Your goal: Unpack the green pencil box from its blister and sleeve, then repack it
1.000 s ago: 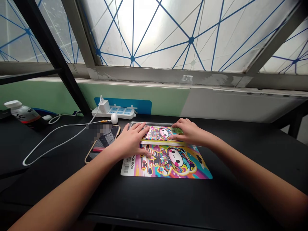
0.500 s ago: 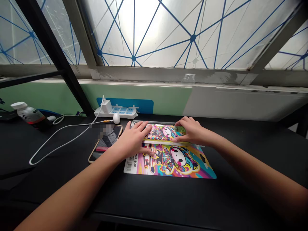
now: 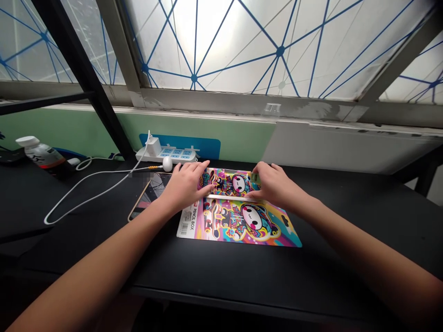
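A colourful pencil box (image 3: 228, 182) with a cartoon figure on its lid lies at the far edge of a printed card (image 3: 238, 222) marked "PENCIL BOX". My left hand (image 3: 187, 185) closes round the box's left end, thumb at the near side and fingers over the far side. At the right end, my right hand (image 3: 275, 184) grips it the same way, thumb along the white near edge. A greenish patch shows beside the right fingers. Part of the box's far side is hidden under both hands.
A phone (image 3: 147, 199) lies left of the card, partly behind my left forearm. Behind it are a white power strip (image 3: 173, 154) and a looped white cable (image 3: 69, 184). A bottle (image 3: 43, 154) stands at far left, near a black metal post (image 3: 93, 92).
My left hand has gone from lying spread over the box to gripping its left end. More of the lid's left side shows. The card appears slightly higher in view.
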### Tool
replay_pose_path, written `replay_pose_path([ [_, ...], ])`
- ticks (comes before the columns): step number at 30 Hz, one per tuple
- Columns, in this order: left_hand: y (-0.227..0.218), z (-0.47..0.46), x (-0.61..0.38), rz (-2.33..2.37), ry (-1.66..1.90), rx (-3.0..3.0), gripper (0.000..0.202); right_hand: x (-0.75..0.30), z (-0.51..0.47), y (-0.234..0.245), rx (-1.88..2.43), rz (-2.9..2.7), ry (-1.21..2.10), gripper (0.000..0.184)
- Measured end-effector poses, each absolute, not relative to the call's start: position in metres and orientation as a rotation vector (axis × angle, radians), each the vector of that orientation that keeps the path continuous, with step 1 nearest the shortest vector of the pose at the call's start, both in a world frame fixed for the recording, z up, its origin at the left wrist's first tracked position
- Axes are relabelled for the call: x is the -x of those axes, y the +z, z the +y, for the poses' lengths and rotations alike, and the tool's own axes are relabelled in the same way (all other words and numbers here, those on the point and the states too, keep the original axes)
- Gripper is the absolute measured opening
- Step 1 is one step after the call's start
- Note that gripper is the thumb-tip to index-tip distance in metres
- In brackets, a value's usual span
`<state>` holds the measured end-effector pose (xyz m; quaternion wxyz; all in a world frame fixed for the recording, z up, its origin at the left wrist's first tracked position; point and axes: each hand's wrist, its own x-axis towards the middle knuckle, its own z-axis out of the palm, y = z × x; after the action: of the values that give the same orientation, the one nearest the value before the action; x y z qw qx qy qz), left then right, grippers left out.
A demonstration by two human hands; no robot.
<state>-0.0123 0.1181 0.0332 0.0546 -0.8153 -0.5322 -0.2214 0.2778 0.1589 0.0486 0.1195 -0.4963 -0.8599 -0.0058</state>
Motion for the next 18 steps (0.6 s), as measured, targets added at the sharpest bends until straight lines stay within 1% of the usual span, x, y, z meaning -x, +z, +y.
replay_pose_path([
  [2,0.031,0.121,0.016,-1.644,-0.777,2.478,0.071,-0.275,0.155,0.05,1.481,-2.491,-0.064,0.053],
  [4,0.031,0.124,0.021,-1.655,-0.892,2.519,0.07,-0.274,0.151,0.051,1.482,-2.453,-0.131,0.047],
  [8,0.043,0.118,0.027,-1.567,-1.038,2.566,0.051,-0.28,0.137,0.056,1.327,-2.381,-0.23,0.023],
  [10,0.053,0.104,0.026,-1.48,-1.112,2.519,0.042,-0.287,0.123,0.059,1.18,-2.332,-0.25,0.018],
  [13,0.061,0.07,0.023,-1.288,-1.14,2.449,0.027,-0.302,0.091,0.059,0.988,-2.28,-0.349,0.025],
  [16,0.052,0.034,0.025,-1.25,-1.079,2.46,0.025,-0.315,0.057,0.047,0.861,-2.3,-0.485,0.04],
  [18,0.038,0.017,0.029,-1.265,-1.082,2.565,0.026,-0.32,0.041,0.034,0.784,-2.344,-0.508,0.045],
])
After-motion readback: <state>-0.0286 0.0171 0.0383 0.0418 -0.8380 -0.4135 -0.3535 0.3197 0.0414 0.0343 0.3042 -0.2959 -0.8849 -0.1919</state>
